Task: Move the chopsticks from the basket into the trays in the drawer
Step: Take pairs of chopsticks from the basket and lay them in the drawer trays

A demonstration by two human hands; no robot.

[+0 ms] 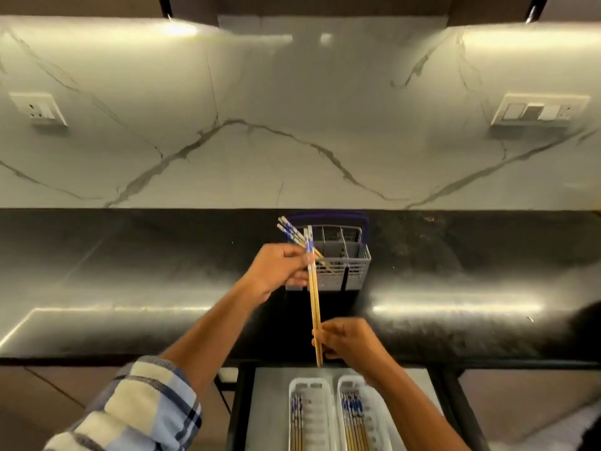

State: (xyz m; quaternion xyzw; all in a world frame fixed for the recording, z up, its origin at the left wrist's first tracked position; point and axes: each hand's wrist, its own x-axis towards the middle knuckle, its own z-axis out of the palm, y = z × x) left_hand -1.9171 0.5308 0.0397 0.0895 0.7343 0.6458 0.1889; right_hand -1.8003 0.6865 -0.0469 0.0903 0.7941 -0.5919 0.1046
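Note:
A grey slotted basket [348, 271] stands on the black counter, with several blue-and-white topped chopsticks [290, 231] leaning out of its left side. A pair of wooden chopsticks [314, 304] hangs upright in front of the basket. My left hand [281, 266] pinches this pair near its patterned top. My right hand [348, 341] grips the same pair near its thin lower tips. Below, in the open drawer [270, 415], lie two white trays: the left tray [320, 415] and the right tray [374, 415], each holding several chopsticks.
The black glossy counter [130, 288] runs left and right of the basket. A marble backsplash carries a socket [39, 109] at left and a switch plate [540, 112] at right. The drawer's dark frame [240, 402] borders the trays.

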